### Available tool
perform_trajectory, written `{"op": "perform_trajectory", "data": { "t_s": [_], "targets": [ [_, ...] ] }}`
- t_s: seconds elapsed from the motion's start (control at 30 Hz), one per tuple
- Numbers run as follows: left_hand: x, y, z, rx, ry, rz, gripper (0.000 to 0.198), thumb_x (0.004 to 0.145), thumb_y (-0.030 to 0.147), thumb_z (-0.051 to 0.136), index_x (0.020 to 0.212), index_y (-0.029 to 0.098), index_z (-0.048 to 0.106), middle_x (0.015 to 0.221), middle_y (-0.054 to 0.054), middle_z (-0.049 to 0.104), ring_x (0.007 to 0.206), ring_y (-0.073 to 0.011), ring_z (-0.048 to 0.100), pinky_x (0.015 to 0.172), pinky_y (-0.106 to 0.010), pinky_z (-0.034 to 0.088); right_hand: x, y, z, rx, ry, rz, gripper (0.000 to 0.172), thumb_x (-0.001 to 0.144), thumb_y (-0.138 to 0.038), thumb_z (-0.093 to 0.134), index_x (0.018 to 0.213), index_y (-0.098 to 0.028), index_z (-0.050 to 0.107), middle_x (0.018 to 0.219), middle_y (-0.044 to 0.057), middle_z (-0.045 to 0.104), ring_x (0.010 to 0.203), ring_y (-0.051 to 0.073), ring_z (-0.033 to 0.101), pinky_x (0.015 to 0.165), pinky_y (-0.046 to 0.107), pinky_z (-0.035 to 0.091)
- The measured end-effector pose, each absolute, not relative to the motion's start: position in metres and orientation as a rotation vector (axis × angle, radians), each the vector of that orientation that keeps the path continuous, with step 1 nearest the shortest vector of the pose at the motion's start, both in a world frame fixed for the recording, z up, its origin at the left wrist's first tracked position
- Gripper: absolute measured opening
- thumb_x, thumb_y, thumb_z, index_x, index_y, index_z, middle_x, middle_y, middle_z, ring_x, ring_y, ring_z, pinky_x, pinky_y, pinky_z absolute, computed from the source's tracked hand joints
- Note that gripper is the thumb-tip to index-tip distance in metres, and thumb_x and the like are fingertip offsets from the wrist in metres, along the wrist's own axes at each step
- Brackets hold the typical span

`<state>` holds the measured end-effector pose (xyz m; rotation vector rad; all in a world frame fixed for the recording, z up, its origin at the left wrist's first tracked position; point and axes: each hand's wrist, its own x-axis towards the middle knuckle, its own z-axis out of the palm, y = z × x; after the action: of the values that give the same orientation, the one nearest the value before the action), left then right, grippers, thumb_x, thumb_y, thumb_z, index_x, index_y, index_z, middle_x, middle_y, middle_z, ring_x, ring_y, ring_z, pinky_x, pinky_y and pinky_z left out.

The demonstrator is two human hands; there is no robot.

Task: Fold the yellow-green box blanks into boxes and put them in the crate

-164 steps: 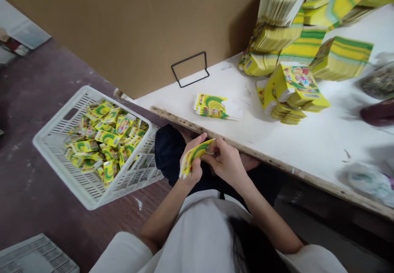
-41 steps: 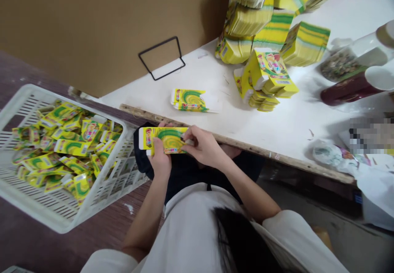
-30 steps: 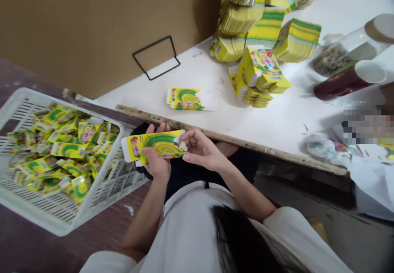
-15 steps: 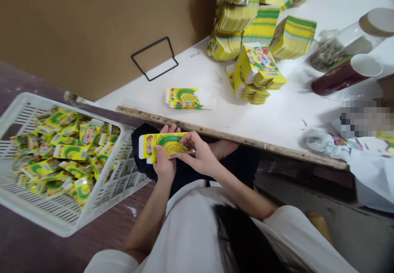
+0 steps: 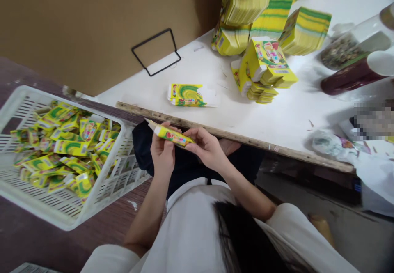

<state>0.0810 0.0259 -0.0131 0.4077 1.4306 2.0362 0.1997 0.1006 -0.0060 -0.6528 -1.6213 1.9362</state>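
Now the yellow carton point(image 5: 171, 134), face-up a moment ago, is turned edge-on and is gripped by the closed fingers of the left hand point(image 5: 162, 152) and right hand point(image 5: 207, 147), just below the worktop's point(image 5: 277, 117) near edge.

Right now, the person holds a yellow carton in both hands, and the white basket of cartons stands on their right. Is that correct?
No. The head view shows the white basket on the person's left, not their right. The left hand and right hand do both hold the yellow carton.
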Motion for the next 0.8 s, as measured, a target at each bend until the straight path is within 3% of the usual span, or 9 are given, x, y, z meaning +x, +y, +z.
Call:
{"op": "perform_trajectory", "data": {
  "t_s": [0.1, 0.2, 0.33, 0.63, 0.8],
  "targets": [
    [0.084, 0.024, -0.02, 0.344, 1.479, 2.061, 0.049, 0.058, 0.053, 0.094, 0.09, 0.023, 0.073, 0.085, -0.001, 0.07, 0.074, -0.0124, 0.064, 0.071, -0.021, 0.053, 0.2, 0.105, -0.004, -0.625, -1.507, 2.045, 0.035, 0.089, -0.05, 0.069, 0.106, -0.021, 0.062, 0.094, 0.003, 0.067, 0.083, 0.017, 0.062, 0.075, 0.029, 0.051],
    [0.091, 0.022, -0.025, 0.308, 1.467, 2.081, 0.043, 0.065, 0.056, 0.09, 0.084, 0.021, 0.073, 0.083, -0.001, 0.071, 0.071, -0.012, 0.065, 0.068, -0.021, 0.053, 0.197, 0.103, -0.005, -0.651, -1.342, 2.181, 0.047, 0.081, -0.061, 0.074, 0.104, -0.023, 0.059, 0.093, 0.003, 0.068, 0.082, 0.017, 0.064, 0.075, 0.032, 0.055],
    [0.098, 0.019, -0.026, 0.302, 1.459, 2.057, 0.043, 0.071, 0.059, 0.084, 0.082, 0.019, 0.073, 0.089, -0.005, 0.074, 0.077, -0.0151, 0.068, 0.073, -0.025, 0.056, 0.196, 0.101, -0.007, -0.697, -1.21, 2.241, 0.051, 0.075, -0.063, 0.078, 0.102, -0.024, 0.059, 0.096, 0.004, 0.07, 0.083, 0.018, 0.066, 0.077, 0.034, 0.057],
    [0.102, 0.016, -0.026, 0.281, 1.585, 2.049, 0.033, 0.079, 0.05, 0.082, 0.084, 0.018, 0.076, 0.08, -0.002, 0.073, 0.068, -0.0126, 0.064, 0.067, -0.022, 0.053, 0.197, 0.092, -0.012, -0.696, -1.288, 2.12, 0.042, 0.079, -0.058, 0.076, 0.091, -0.022, 0.057, 0.085, 0.001, 0.064, 0.075, 0.015, 0.059, 0.071, 0.029, 0.053],
    [0.093, 0.02, -0.017, 0.256, 1.548, 2.122, 0.039, 0.068, 0.055, 0.088, 0.081, 0.02, 0.074, 0.081, -0.001, 0.073, 0.072, -0.013, 0.066, 0.072, -0.023, 0.055, 0.203, 0.096, -0.012, -0.687, -1.605, 1.911, 0.026, 0.091, -0.046, 0.066, 0.091, -0.02, 0.061, 0.084, 0.002, 0.062, 0.075, 0.016, 0.057, 0.068, 0.028, 0.049]
  ]
}}
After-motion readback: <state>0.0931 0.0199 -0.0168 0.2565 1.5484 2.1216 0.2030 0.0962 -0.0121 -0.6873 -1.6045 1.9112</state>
